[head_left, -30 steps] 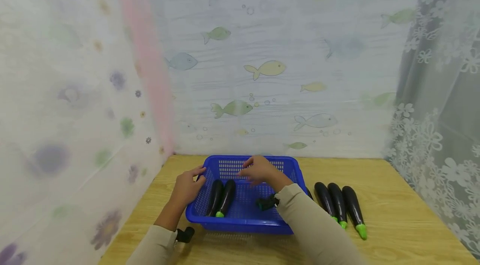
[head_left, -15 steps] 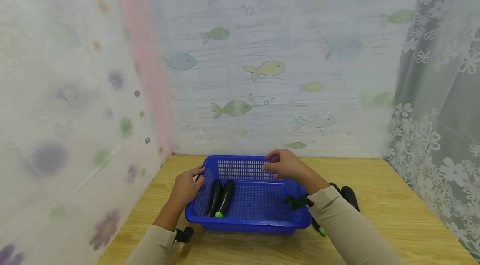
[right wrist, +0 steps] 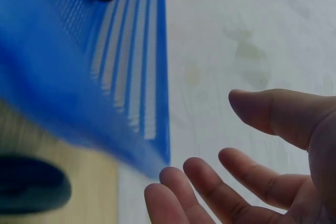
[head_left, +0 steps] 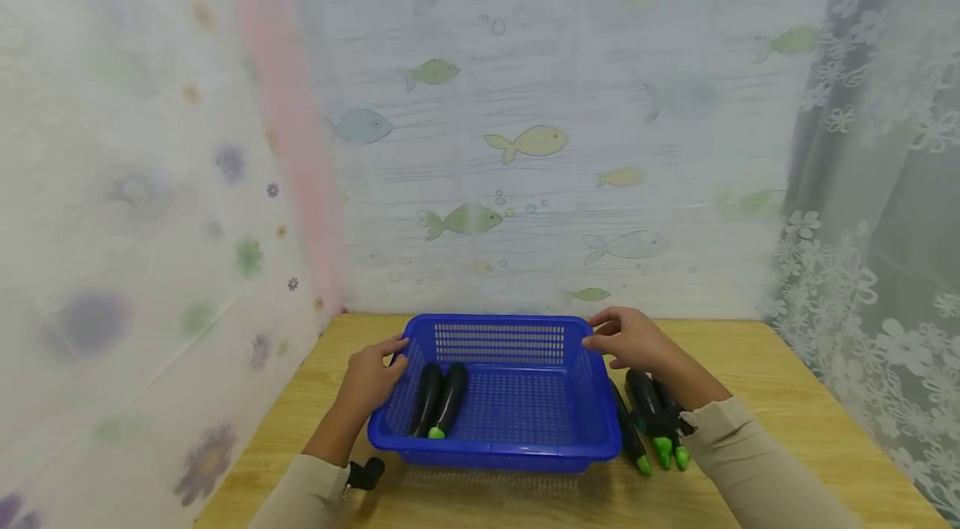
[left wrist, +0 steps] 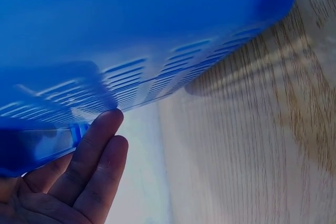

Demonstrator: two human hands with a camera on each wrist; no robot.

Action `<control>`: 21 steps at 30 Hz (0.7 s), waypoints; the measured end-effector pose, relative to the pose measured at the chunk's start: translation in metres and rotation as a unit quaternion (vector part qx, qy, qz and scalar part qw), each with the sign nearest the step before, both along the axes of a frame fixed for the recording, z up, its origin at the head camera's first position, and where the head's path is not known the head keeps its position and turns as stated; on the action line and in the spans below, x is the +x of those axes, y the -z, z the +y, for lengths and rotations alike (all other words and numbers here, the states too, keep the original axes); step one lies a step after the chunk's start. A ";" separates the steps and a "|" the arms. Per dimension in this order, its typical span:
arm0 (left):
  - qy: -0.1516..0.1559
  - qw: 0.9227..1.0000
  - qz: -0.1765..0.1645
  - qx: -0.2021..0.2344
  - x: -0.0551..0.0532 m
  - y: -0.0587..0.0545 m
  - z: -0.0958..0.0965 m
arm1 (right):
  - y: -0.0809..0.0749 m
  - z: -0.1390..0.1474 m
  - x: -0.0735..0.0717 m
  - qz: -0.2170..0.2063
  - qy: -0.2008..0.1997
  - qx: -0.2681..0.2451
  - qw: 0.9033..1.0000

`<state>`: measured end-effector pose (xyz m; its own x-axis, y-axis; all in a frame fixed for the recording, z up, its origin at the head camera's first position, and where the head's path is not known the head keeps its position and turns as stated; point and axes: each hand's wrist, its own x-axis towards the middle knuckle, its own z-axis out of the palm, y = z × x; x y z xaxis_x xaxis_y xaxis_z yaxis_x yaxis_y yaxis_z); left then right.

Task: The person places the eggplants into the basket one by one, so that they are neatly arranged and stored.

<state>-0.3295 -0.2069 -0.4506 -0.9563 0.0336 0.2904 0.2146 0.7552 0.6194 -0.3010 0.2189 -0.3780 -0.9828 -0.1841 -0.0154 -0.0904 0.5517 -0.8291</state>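
A blue plastic basket (head_left: 495,450) with slotted walls stands in front of me in the head view. Two dark eggplants (head_left: 450,400) with green stem ends lie side by side at its left inside. My left hand (head_left: 369,379) grips the basket's left rim; in the left wrist view its fingers (left wrist: 102,156) lie against the slotted outer wall. At the far right corner of the rim is my right hand (head_left: 633,339), holding nothing, its thumb and fingers spread apart in the right wrist view. Below its wrist, more eggplants (head_left: 630,437) lie right of the basket, partly covered by the arm.
The wooden table (head_left: 731,346) meets a fish-patterned curtain (head_left: 525,262) behind the basket. A flower-patterned curtain (head_left: 225,329) borders the left side, and a sheer lace curtain (head_left: 847,304) hangs at the right. A black wrist camera (head_left: 366,474) sits under the left wrist.
My right hand has moved rightward from above the middle of the basket to its right rim. The left hand stays on the left rim, and the two eggplants inside have not moved.
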 end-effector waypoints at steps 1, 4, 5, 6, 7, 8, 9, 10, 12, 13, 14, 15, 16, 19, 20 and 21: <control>0.001 1.000 -0.001 0.000 0.000 0.000 0.001 | 0.002 0.006 0.001 0.002 0.003 0.004 1.000; 0.001 1.000 -0.006 0.000 0.000 -0.001 0.002 | 0.007 0.024 0.004 0.004 0.014 0.016 1.000; 0.000 1.000 -0.007 -0.001 0.000 -0.001 0.002 | 0.008 0.030 0.005 0.006 0.018 0.020 1.000; -0.001 1.000 -0.009 -0.001 0.001 -0.002 0.002 | 0.010 0.036 0.006 0.008 0.021 0.025 0.999; -0.002 1.000 -0.010 -0.004 0.001 -0.002 0.002 | 0.011 0.042 0.008 0.008 0.022 0.028 0.999; -0.003 1.000 -0.011 -0.005 0.001 -0.002 0.002 | 0.013 0.048 0.009 0.007 0.027 0.029 0.999; -0.004 1.000 -0.012 -0.006 0.002 -0.003 0.001 | 0.014 0.053 0.010 0.005 0.028 0.030 0.999; -0.005 1.000 -0.012 -0.008 0.003 -0.003 0.000 | 0.016 0.058 0.011 0.004 0.030 0.029 0.999; -0.009 1.000 -0.010 -0.013 0.004 -0.003 -0.002 | 0.019 0.067 0.014 0.002 0.027 0.029 0.999; -0.009 1.000 -0.008 -0.015 0.004 -0.003 -0.002 | 0.022 0.072 0.015 0.001 0.024 0.029 0.999; -0.009 1.000 -0.007 -0.016 0.005 -0.002 -0.003 | 0.024 0.076 0.017 -0.001 0.023 0.031 0.999; -0.009 1.000 -0.006 -0.018 0.005 -0.002 -0.004 | 0.026 0.080 0.018 -0.005 0.024 0.031 0.999; -0.008 1.000 -0.004 -0.020 0.005 -0.001 -0.004 | 0.028 0.084 0.019 -0.007 0.027 0.032 0.999; -0.004 1.000 -0.001 -0.022 0.005 0.000 -0.005 | 0.035 0.096 0.022 -0.017 0.037 0.036 0.999; -0.005 1.000 0.000 -0.022 0.005 0.000 -0.005 | 0.037 0.100 0.023 -0.021 0.041 0.035 0.998; -0.004 1.000 0.001 -0.023 0.004 0.001 -0.005 | 0.038 0.103 0.024 -0.023 0.045 0.035 0.998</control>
<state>-0.3252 -0.2115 -0.4512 -0.9563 0.0382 0.2899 0.2084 0.7842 0.5844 -0.2769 0.3224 -0.4164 -0.9932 -0.0921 -0.0711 -0.0002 0.6120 -0.7909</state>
